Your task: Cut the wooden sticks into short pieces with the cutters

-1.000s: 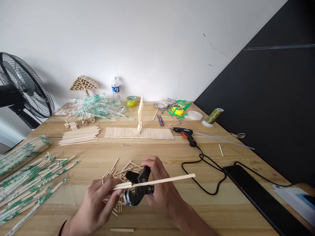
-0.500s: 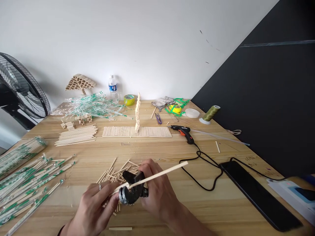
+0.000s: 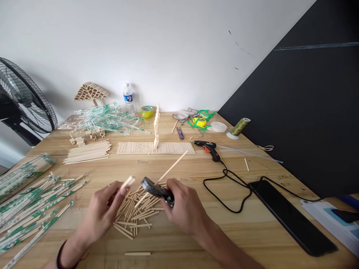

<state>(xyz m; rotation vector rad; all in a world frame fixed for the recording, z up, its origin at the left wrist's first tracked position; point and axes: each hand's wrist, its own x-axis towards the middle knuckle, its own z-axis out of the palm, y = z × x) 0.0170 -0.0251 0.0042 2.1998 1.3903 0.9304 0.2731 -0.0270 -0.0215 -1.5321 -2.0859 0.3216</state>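
My left hand is closed on short wooden stick pieces, whose pale ends show between thumb and fingers. My right hand grips a black hand cutter with a curved jaw. A longer wooden stick lies across the cutter's jaw and slants up to the right. Whether the jaw clamps it I cannot tell. Under both hands is a loose heap of short cut sticks. One separate stick rests near the table's front edge.
Wrapped chopsticks lie at left, beside a row of bare sticks. A flat stick panel with an upright piece stands mid-table. To the right are a glue gun, its looping cord and a long black object.
My left hand has drawn back left with short pieces, away from the cutter. The cutter has turned, and the long stick now points more steeply upward. More of the heap shows.
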